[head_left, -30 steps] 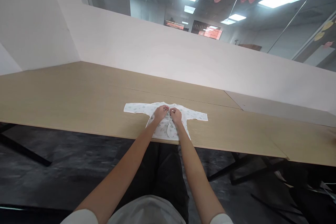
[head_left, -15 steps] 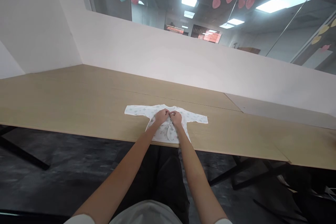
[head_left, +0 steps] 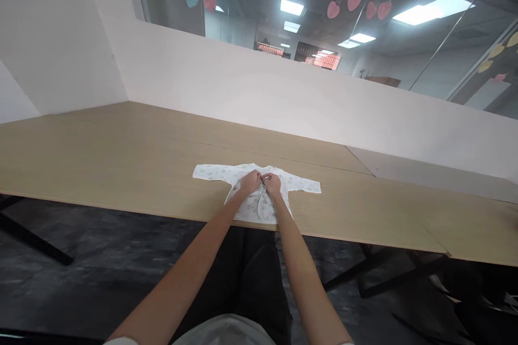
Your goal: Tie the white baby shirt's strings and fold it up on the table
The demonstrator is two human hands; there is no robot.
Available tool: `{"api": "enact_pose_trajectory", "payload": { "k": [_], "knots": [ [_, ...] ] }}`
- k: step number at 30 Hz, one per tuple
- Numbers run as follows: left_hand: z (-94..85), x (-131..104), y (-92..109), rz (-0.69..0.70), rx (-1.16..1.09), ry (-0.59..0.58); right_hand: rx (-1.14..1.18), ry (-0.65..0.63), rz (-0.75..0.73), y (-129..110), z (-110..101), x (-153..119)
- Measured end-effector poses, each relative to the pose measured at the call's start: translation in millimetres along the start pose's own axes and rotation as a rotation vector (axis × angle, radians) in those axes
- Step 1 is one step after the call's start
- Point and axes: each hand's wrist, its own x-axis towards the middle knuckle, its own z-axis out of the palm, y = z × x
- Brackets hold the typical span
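Note:
A small white long-sleeved garment with a faint print lies flat on the wooden table, its sleeves spread to both sides and its lower hem near the table's front edge. On the upper middle of its front, my left hand and my right hand are close together, fingertips nearly touching. Both hands pinch at the front opening, but what exactly lies between the fingers is too small to make out. A curved edge of the front flap shows below my right hand.
The wooden table runs from left to right, with a white wall behind it and a window above. A grey-white panel is at the back right. Dark table legs stand below.
The view has tilted slightly, so the scene sits a little lower. Both hands stay at the same spot on the garment, with only small finger movement.

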Motion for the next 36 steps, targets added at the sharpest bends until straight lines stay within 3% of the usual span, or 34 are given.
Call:
{"api": "enact_pose_trajectory", "payload": {
  "k": [10, 17, 24, 29, 32, 36],
  "knots": [
    [-1.4, 2, 8, -0.082, 0.109, -0.018, 0.051, -0.045, 0.104, 5, 2, 8],
    [-0.3, 3, 9, -0.102, 0.169, 0.028, -0.052, 0.039, 0.091, 2, 2, 7],
    [0.8, -3, -4, 0.045, 0.232, 0.042, -0.097, -0.111, 0.036, -4, -8, 0],
    [-4.0, -9, -18, 0.135, 0.040, -0.003, -0.077, -0.161, -0.086, -6, -7, -12],
    [-4.7, -11, -23, 0.189, -0.106, 0.010, -0.004, -0.132, -0.142, 1, -4, -18],
    [-0.4, -11, -26, 0.235, -0.110, 0.004, 0.155, -0.049, -0.117, 13, -1, -19]
  ]
}}
